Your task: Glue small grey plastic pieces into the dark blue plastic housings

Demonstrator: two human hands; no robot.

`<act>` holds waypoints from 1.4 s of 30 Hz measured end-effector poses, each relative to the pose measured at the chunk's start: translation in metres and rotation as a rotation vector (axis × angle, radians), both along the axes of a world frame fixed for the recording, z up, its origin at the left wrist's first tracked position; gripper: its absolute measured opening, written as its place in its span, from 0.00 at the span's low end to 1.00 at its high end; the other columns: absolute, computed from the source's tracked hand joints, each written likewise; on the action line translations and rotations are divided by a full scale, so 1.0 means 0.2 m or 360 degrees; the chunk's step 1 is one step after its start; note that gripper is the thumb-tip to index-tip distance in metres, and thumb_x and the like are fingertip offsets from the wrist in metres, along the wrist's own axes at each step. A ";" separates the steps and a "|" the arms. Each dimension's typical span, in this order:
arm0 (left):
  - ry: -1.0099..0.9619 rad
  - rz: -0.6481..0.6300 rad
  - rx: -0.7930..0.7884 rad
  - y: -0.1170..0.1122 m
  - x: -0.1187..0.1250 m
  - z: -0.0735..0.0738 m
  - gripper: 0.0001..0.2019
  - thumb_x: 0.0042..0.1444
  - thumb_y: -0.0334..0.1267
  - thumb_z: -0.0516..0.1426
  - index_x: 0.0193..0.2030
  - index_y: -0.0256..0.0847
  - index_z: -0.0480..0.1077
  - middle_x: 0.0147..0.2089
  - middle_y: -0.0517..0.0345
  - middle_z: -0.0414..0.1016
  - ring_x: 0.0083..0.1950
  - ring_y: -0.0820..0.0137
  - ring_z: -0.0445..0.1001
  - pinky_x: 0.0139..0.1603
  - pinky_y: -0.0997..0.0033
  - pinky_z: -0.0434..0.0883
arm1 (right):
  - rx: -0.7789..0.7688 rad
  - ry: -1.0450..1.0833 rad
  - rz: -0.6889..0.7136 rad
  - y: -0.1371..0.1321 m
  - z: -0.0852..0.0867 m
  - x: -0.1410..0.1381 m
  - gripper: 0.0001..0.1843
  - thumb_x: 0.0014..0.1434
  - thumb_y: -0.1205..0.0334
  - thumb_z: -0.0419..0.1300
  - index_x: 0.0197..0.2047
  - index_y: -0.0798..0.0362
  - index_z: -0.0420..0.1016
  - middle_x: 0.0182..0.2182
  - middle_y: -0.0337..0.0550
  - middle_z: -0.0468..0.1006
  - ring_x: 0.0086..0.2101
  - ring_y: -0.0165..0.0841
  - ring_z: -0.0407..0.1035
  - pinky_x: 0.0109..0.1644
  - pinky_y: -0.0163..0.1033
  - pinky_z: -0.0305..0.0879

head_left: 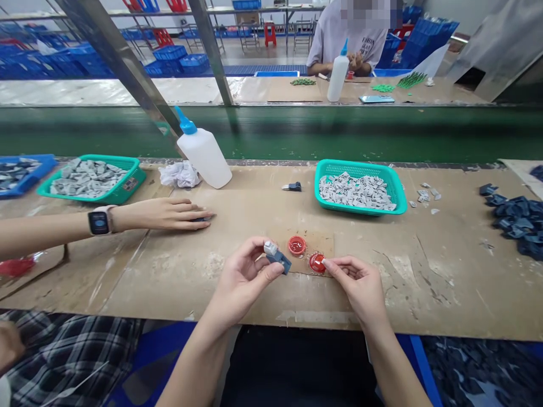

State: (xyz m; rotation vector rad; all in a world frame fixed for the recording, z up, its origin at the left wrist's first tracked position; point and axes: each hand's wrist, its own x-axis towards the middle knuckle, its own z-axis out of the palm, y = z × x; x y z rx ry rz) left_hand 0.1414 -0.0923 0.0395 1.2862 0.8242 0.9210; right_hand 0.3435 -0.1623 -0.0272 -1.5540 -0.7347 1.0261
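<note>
Between the thumb and fingers of my left hand [244, 277] is a dark blue-grey plastic part [278, 260] with a light grey piece [270, 247] on its upper end. My right hand [358, 280] pinches a small whitish piece [326, 263] at the rim of a red cap [317, 262] that has shiny liquid in it. A second red cap [297, 245] with liquid stands just behind, to the left. Both caps rest on a small cardboard piece [324, 242]. Farther back lies another dark part with a light tip [292, 186].
A green basket [360, 210] of light grey pieces stands behind my right hand, with dark parts [520, 220] heaped far right. A white bottle [206, 158] leans at back left. A co-worker's hand [173, 215] rests on the table at left; another person [348, 39] sits across the green belt [271, 135].
</note>
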 end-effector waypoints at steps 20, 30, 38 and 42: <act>-0.0090 0.0179 -0.0286 -0.05 0.05 -0.05 0.13 0.40 0.28 0.69 0.34 0.39 0.75 0.35 0.56 0.81 0.38 0.65 0.80 0.43 0.66 0.80 | 0.0013 0.0031 0.0013 0.00 0.00 0.00 0.13 0.48 0.53 0.70 0.31 0.54 0.82 0.25 0.45 0.81 0.32 0.39 0.74 0.39 0.43 0.70; -0.0183 0.0257 -0.0414 -0.10 0.16 -0.12 0.14 0.38 0.28 0.70 0.34 0.38 0.75 0.34 0.56 0.82 0.37 0.67 0.80 0.40 0.70 0.79 | 0.0057 0.0177 -0.0028 -0.03 0.15 0.03 0.08 0.47 0.56 0.71 0.29 0.50 0.81 0.25 0.41 0.81 0.30 0.34 0.75 0.38 0.36 0.71; -0.0302 0.0220 -0.0474 -0.14 0.24 -0.13 0.14 0.38 0.26 0.70 0.33 0.39 0.76 0.34 0.57 0.82 0.38 0.67 0.81 0.41 0.70 0.79 | 0.0142 0.0102 0.0153 -0.07 0.28 -0.01 0.05 0.48 0.57 0.70 0.27 0.49 0.81 0.24 0.40 0.80 0.27 0.33 0.74 0.33 0.36 0.71; -0.0307 0.0228 -0.0480 -0.15 0.24 -0.11 0.14 0.37 0.26 0.70 0.33 0.40 0.77 0.34 0.57 0.82 0.37 0.65 0.81 0.40 0.67 0.80 | 0.0110 0.0103 0.0203 -0.07 0.26 -0.02 0.07 0.48 0.56 0.70 0.27 0.49 0.81 0.25 0.41 0.80 0.27 0.33 0.72 0.32 0.36 0.69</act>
